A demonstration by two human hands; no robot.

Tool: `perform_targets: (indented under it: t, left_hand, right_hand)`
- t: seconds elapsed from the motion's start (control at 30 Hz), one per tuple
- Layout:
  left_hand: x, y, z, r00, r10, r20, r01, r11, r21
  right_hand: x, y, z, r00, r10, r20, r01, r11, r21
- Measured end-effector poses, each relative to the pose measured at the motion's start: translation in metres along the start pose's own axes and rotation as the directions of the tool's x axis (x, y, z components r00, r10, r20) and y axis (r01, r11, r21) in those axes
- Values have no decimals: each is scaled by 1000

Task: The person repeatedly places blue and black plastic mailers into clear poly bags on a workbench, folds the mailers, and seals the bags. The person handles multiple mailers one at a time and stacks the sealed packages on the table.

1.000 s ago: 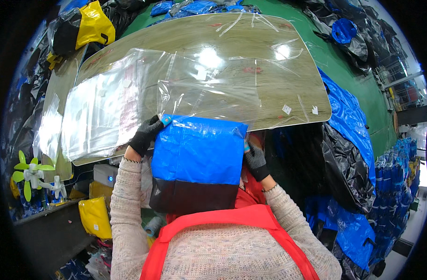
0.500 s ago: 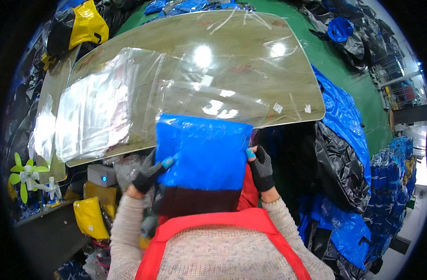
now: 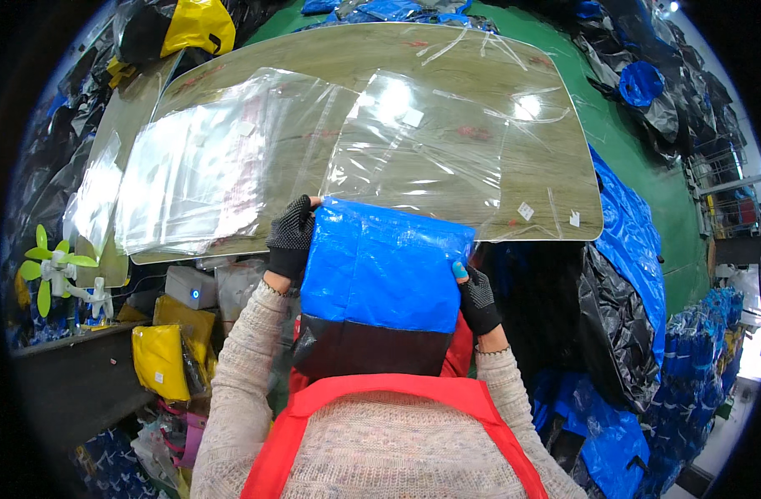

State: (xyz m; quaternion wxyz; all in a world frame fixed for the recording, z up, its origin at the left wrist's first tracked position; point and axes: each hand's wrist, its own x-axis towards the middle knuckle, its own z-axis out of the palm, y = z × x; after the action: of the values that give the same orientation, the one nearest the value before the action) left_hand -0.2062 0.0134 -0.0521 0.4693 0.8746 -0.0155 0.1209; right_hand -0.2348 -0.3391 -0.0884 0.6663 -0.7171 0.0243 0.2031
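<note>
A folded blue sheet-like bag point(image 3: 384, 264) with a black lower band is held upright in front of my chest, its top edge at the near edge of the table. My left hand point(image 3: 291, 237), in a black dotted fingerless glove, grips its upper left corner; the fingers behind it are hidden. My right hand point(image 3: 478, 299), gloved alike with blue tape on the thumb, pinches its right edge. Just beyond the blue bag, a clear plastic bag point(image 3: 422, 145) lies flat on the table.
A wood-patterned table point(image 3: 538, 150) spans the front, with stacked clear plastic bags point(image 3: 189, 179) at its left. A small green fan point(image 3: 56, 270) and a grey box point(image 3: 189, 287) stand lower left, near yellow packages point(image 3: 160, 362). Black and blue bags point(image 3: 622, 308) heap at the right.
My left hand has moved up from the blue bag's lower left side to its upper left corner. The clear plastic bag beyond now lies spread further up the table. The view has shifted slightly.
</note>
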Motion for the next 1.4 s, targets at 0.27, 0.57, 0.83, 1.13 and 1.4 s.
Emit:
perform_targets:
  t: [0.27, 0.57, 0.83, 1.13, 1.4]
  left_hand:
    - [-29, -11, 0, 980, -150, -128, 156, 987, 40]
    - [-9, -13, 10, 810, -405, 424, 571, 709, -414]
    - [-31, 4, 21, 957, -286, 50, 287, 913, -288]
    - [-71, -11, 25, 950, -251, 188, 297, 912, -283]
    - [-51, -6, 20, 736, -570, 365, 664, 715, -220]
  right_hand:
    - [-45, -14, 24, 996, 7, 94, -32, 963, 266]
    - [-38, -10, 13, 988, 140, -64, -129, 980, 153]
    - [-42, 13, 6, 992, 66, -108, -40, 973, 228]
    - [-58, 7, 3, 977, 2, -213, 20, 995, 100]
    - [-30, 2, -8, 981, -125, -149, 137, 988, 73]
